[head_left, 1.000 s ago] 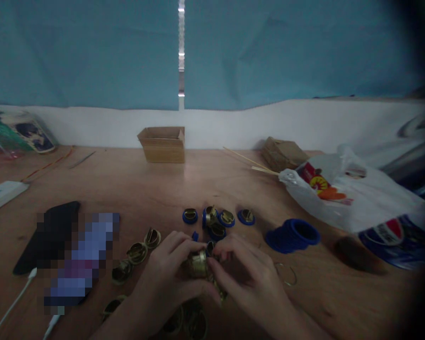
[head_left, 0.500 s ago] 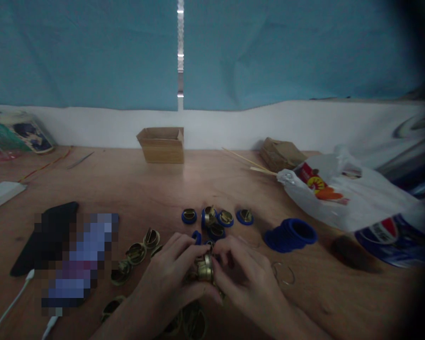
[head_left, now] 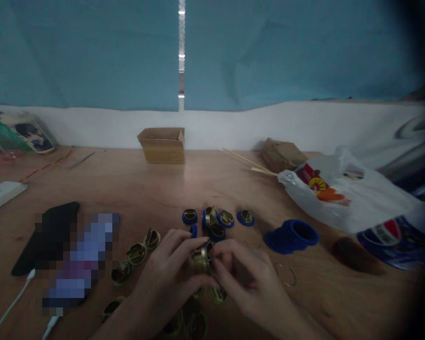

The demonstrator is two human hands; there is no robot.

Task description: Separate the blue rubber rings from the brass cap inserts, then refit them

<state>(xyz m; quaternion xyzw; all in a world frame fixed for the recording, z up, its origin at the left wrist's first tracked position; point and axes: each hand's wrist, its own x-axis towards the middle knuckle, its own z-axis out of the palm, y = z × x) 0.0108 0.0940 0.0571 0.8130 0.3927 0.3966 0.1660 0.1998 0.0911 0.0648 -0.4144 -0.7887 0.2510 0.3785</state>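
My left hand [head_left: 170,264] holds a round brass fitting [head_left: 200,260] on its side between thumb and fingers. At the fitting's right-hand face, the fingertips of my right hand [head_left: 248,271] are pinched together; a small shiny bit shows there, but what they grip is too small to name. A blue ring [head_left: 193,231] stands by my left fingertips. Just beyond lie brass fittings with blue rims [head_left: 217,231], several in a loose group. Plain brass fittings [head_left: 136,253] lie left of my left hand, and others [head_left: 194,323] are partly hidden below my hands.
A stack of blue rings [head_left: 291,235] lies on its side to the right, near a thin wire ring [head_left: 286,275]. Two phones [head_left: 81,259] with white cables lie left. Behind are a cardboard box [head_left: 165,148], thin sticks [head_left: 246,160] and a plastic bag [head_left: 340,208].
The brass fitting has turned slightly and shifted a little left in my left hand. My right fingertips have moved onto its right face, and another brass piece now shows below.
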